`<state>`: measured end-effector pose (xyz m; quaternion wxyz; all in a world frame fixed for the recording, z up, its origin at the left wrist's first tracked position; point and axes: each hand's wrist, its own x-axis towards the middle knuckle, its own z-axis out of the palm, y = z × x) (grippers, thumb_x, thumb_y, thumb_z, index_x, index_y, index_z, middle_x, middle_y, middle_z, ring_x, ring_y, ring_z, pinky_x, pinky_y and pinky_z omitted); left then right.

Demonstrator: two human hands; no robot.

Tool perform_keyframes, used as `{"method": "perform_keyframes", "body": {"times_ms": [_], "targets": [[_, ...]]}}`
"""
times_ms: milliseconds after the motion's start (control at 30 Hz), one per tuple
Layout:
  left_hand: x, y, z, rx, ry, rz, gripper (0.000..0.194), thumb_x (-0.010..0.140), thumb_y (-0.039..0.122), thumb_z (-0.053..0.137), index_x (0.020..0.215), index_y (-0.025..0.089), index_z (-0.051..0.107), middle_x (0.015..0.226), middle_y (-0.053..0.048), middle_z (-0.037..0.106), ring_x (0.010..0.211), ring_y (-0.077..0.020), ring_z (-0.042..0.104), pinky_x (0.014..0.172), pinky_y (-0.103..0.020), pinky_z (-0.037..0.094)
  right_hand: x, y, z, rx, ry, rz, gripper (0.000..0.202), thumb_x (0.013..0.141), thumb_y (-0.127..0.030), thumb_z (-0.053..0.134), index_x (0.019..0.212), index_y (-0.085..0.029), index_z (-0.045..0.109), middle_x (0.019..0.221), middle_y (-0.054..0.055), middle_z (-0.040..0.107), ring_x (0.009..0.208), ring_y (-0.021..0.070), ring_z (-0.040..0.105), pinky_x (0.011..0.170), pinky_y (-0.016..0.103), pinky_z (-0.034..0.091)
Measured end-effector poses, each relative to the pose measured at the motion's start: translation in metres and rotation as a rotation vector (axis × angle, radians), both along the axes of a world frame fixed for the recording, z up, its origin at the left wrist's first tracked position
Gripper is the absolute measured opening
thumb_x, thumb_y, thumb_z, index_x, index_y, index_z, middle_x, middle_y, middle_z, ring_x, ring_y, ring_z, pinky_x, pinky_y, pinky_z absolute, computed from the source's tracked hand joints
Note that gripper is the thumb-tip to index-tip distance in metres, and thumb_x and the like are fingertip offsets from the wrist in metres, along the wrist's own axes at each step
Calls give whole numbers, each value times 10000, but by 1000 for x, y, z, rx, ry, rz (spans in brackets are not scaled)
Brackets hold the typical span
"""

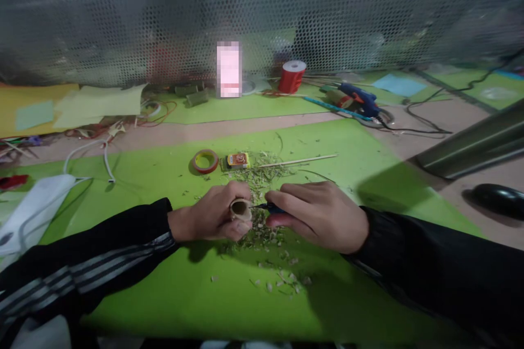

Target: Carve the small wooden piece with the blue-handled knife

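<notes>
My left hand (221, 211) is wrapped round a short, pale hollow tube (238, 209), probably bamboo, its open end turned up towards me. From the right, my right hand (315, 212) grips a small tool (273, 208) with a dark blue handle and a thin dark tip; its exact kind is hidden by the fingers. That tip points at the tube's right rim, and I cannot tell whether it touches. Beneath both hands, pale and greenish shavings (262, 229) lie scattered over the green mat (164, 283).
Beyond my hands lie a roll of tape (205, 161), a small yellow-and-red box (238, 160) and a thin stick (303, 161). Farther back are a red spool (292, 77) and a blue glue gun (360, 99) with its cord. A metal post (470, 144) slants in at right, near a black mouse-like object (499, 199).
</notes>
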<state>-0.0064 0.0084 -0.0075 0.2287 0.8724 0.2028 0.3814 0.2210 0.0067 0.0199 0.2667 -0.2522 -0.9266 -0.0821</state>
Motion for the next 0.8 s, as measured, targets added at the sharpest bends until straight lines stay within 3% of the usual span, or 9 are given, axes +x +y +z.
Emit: {"method": "perform_keyframes", "body": {"times_ms": [200,433,800], "targets": [[0,1,-1,24,-16,2,246,947,451,433,934,219,352,661,64,462,502,-90,423,478,-217,350,-4,-9,-1,44,-69,-39,410,1056,-344,218,843,-203,539,642,-12,522,481,124,361,508,333,188],[-1,0,-9,1,-68,-3,248,939,442,445,944,216,344,667,62,453,503,-84,415,483,-226,350,-10,-12,-10,-93,-139,-24,513,1044,-446,133,814,-202,521,619,-8,486,458,111,258,504,315,136],[-4,1,-12,-111,-85,-119,302,899,469,482,960,217,326,758,41,445,574,-83,421,525,-231,393,-14,-14,-13,-201,-128,48,614,1026,-470,15,837,-193,529,600,3,502,462,124,308,509,320,150]]}}
